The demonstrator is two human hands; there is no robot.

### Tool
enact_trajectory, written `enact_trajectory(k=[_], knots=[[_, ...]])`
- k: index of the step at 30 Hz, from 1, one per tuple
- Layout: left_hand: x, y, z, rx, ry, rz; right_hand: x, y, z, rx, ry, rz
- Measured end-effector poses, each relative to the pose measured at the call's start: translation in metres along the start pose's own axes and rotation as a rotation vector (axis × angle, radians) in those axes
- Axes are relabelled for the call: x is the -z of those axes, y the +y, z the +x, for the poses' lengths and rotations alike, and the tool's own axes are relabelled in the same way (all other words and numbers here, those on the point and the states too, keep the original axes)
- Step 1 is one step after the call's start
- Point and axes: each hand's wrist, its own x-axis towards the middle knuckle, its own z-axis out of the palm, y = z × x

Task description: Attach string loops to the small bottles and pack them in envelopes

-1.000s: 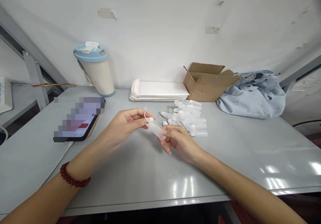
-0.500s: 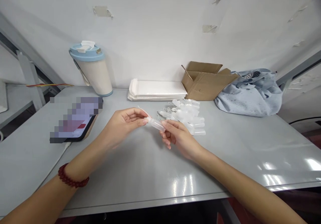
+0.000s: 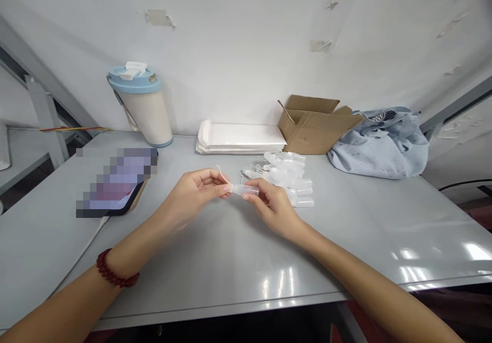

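Note:
Above the middle of the table, a small translucent white plastic tube lies roughly level between my two hands. The fingertips of my left hand pinch its left end, where a thin pale strip sticks up past the fingers. My right hand has its thumb and fingers closed round the right end. Just behind my right hand rests a pile of similar translucent tubes, several with thin bent wire-like ends. The parts of the tube under my fingers are hidden.
White flat packets lie stacked against the wall beside an open cardboard box. Bunched light-blue cloth sits at the right. A lidded cup and a phone with a white cable are on the left.
The tube has turned from tilting down rightward to nearly level. My right hand has shifted its grip, with the thumb now below the tube and the fingers above.

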Motion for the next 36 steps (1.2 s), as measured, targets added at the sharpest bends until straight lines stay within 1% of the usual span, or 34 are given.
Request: enact_trajectory(k=[2, 4, 9, 11, 13, 15, 17, 20, 21, 23, 27, 29, 31, 34, 36], knots=[[-0.0011, 0.0003, -0.0007, -0.029, -0.008, -0.011, 0.0009, -0.0016, -0.0001, -0.017, -0.024, 0.016], [-0.0023, -0.0001, -0.0017, -0.072, -0.007, -0.02, 0.0013, -0.0031, 0.0, -0.065, -0.051, 0.083], [-0.0057, -0.0026, -0.005, -0.171, 0.005, -0.03, -0.0004, -0.0037, 0.0014, -0.245, -0.188, 0.429], [-0.0067, -0.0024, -0.0059, -0.18, -0.01, -0.02, -0.0013, -0.003, 0.0021, -0.273, -0.211, 0.517], [-0.0071, -0.0014, -0.0062, -0.156, 0.003, 0.0, -0.0016, -0.0029, 0.0024, -0.278, -0.212, 0.558], [-0.0065, -0.0004, -0.0056, -0.091, 0.036, 0.011, -0.0015, -0.0037, 0.0023, -0.265, -0.21, 0.561], [-0.0047, 0.0003, -0.0044, -0.014, 0.038, 0.005, -0.001, -0.0048, 0.0016, -0.234, -0.198, 0.535], [-0.0011, 0.0012, -0.003, 0.072, -0.051, 0.033, -0.0006, -0.0059, 0.0003, -0.184, -0.154, 0.459], [-0.0001, 0.0016, -0.0028, 0.075, -0.083, 0.059, -0.0006, -0.0059, 0.0001, -0.178, -0.143, 0.436], [0.0009, 0.0025, -0.0034, 0.027, -0.111, 0.121, -0.0005, -0.0055, 0.0, -0.188, -0.135, 0.411], [-0.0011, 0.0035, -0.0061, -0.173, -0.046, 0.237, 0.0001, -0.0043, 0.0017, -0.229, -0.163, 0.423], [-0.0022, 0.0035, -0.0069, -0.232, -0.022, 0.241, 0.0005, -0.0044, 0.0022, -0.238, -0.17, 0.43], [-0.0025, 0.0037, -0.0065, -0.21, -0.022, 0.242, 0.0006, -0.0048, 0.002, -0.232, -0.162, 0.421], [-0.0023, 0.0047, -0.0048, -0.072, -0.059, 0.291, 0.0004, -0.0055, 0.0006, -0.208, -0.142, 0.404], [-0.0024, 0.0057, -0.0042, -0.023, -0.094, 0.322, 0.0003, -0.0055, 0.0, -0.198, -0.134, 0.398]])
